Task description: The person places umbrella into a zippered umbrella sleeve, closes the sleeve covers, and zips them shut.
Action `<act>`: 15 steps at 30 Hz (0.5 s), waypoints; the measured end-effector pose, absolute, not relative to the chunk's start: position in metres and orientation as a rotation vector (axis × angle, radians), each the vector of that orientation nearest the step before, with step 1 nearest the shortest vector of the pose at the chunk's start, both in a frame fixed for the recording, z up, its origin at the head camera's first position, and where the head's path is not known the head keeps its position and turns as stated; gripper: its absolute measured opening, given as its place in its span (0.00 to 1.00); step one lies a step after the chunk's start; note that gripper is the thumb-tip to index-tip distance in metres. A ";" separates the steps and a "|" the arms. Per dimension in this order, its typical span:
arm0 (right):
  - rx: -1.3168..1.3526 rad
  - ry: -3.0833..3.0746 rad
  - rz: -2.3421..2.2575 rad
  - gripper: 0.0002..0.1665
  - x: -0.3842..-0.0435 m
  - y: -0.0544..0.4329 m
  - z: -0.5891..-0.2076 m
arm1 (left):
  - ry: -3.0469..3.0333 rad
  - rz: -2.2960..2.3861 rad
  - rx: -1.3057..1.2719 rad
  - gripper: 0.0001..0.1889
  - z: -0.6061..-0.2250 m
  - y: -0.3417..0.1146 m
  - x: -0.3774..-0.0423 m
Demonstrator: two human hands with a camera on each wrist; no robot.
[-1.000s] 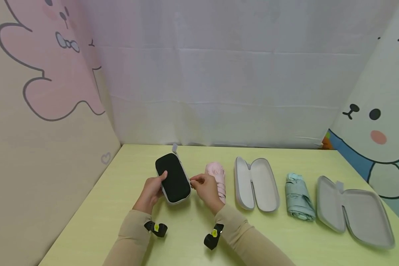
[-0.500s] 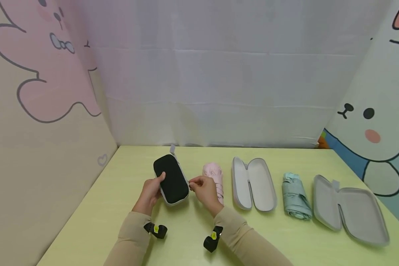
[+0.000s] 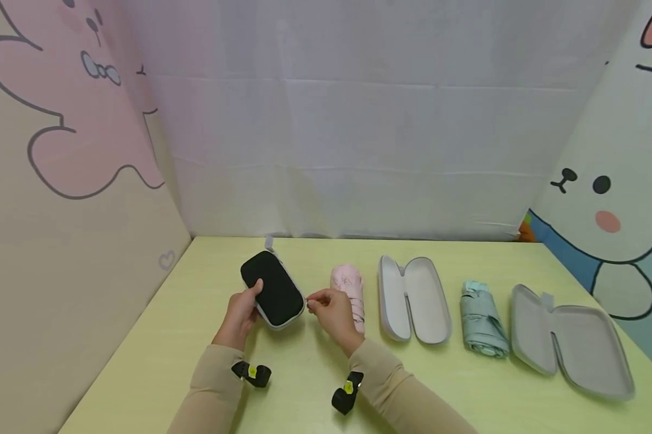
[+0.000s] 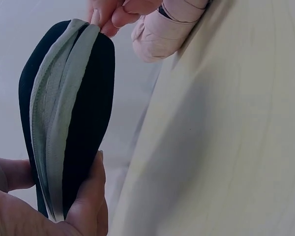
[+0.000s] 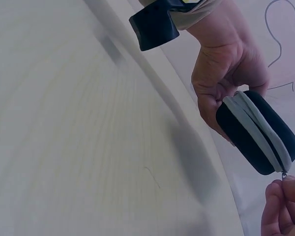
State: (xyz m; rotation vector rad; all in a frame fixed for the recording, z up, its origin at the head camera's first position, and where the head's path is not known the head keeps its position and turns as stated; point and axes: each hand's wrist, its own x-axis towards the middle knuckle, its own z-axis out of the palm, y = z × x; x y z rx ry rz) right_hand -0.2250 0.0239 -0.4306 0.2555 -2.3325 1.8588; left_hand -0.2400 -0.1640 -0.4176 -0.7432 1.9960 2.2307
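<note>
A black zippered case (image 3: 272, 287) with a pale grey zipper band (image 4: 73, 88) is held above the table by my left hand (image 3: 241, 313). The thumb lies on its black face, and the other fingers are around the far side. At the case's lower right corner, my right hand (image 3: 333, 313) pinches the small zipper pull (image 5: 284, 174). In the left wrist view, the band runs along the case's side, with a dark line between its two strips. Just behind the right hand lies a folded pink umbrella (image 3: 350, 289), partly hidden by it.
To the right, on the pale yellow table (image 3: 157, 361), lie an open white hard case (image 3: 426, 301), a folded mint-green umbrella (image 3: 483, 319) and an open grey hard case (image 3: 594, 346). A white curtain (image 3: 358, 150) hangs behind the table, with cartoon-printed side walls.
My left hand has moved slightly left with the black case, which is turned a little more. The right hand stays near the same corner. The whole head view has shifted slightly.
</note>
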 end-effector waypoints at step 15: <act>0.233 -2.340 1.860 0.01 -0.219 0.024 -0.426 | 1.923 2.355 -0.758 0.20 -0.419 -0.162 -0.241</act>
